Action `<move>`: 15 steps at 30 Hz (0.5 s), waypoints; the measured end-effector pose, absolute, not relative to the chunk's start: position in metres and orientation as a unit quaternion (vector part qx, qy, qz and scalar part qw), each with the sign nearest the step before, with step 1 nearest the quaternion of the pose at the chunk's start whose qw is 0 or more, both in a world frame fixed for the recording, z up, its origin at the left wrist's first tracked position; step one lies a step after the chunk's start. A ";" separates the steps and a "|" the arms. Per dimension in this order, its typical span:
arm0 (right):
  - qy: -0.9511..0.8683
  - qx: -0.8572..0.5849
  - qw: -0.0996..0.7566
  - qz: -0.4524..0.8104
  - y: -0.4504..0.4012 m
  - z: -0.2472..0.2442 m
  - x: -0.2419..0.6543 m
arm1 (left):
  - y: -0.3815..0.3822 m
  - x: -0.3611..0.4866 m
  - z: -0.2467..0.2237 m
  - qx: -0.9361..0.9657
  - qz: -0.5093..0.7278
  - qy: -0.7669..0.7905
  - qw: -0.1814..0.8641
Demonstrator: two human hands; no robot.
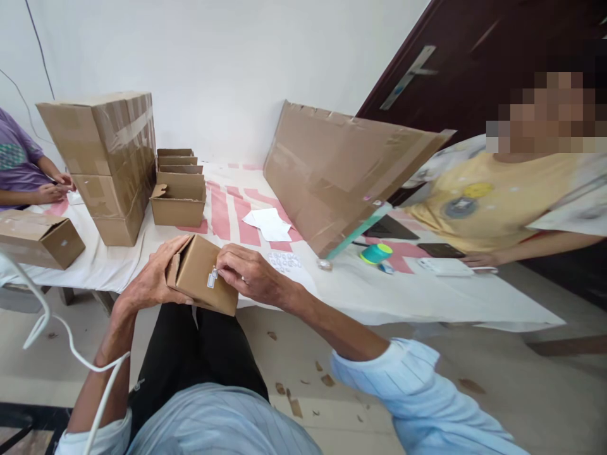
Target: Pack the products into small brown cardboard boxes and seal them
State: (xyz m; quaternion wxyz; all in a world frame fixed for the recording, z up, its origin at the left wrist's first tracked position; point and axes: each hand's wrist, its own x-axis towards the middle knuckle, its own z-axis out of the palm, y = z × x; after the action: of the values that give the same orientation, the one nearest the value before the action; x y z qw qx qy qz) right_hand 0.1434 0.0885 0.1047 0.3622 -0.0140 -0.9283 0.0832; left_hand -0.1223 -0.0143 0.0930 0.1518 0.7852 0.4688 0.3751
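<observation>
A small brown cardboard box (198, 268) is held above my lap at the table's front edge. My left hand (159, 275) is wrapped round its left end, beside the slightly raised flap. A small white sticker with a dark outline (211, 279) is on the box's side. My right hand (249, 273) is closed in a pinch at the sticker's upper right edge, its fingertips at the box. Just right of my right hand, a sheet with rows of small printed labels (286, 260) lies on the table.
Stacked boxes (107, 164) and open boxes (179, 201) stand left; another box (45, 239) lies far left. White papers (269, 222), a large cardboard panel (341, 170) and a green tape roll (376, 253) are right. People sit at both sides. A white cable (102, 366) crosses my left forearm.
</observation>
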 end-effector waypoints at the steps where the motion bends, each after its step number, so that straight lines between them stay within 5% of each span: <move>1: -0.928 -0.018 0.363 0.081 0.087 0.104 0.144 | -0.014 -0.123 0.093 0.786 0.375 0.468 0.153; 15: -0.915 -0.061 0.382 0.112 0.067 0.104 0.161 | -0.014 -0.115 0.101 0.791 0.354 0.475 0.153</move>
State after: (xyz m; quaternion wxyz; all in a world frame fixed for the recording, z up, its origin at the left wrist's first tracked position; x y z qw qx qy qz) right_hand 0.1612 0.0671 0.1037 0.3822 -0.0614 -0.9153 0.1115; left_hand -0.1150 -0.0135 0.1007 0.1535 0.7913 0.4746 0.3537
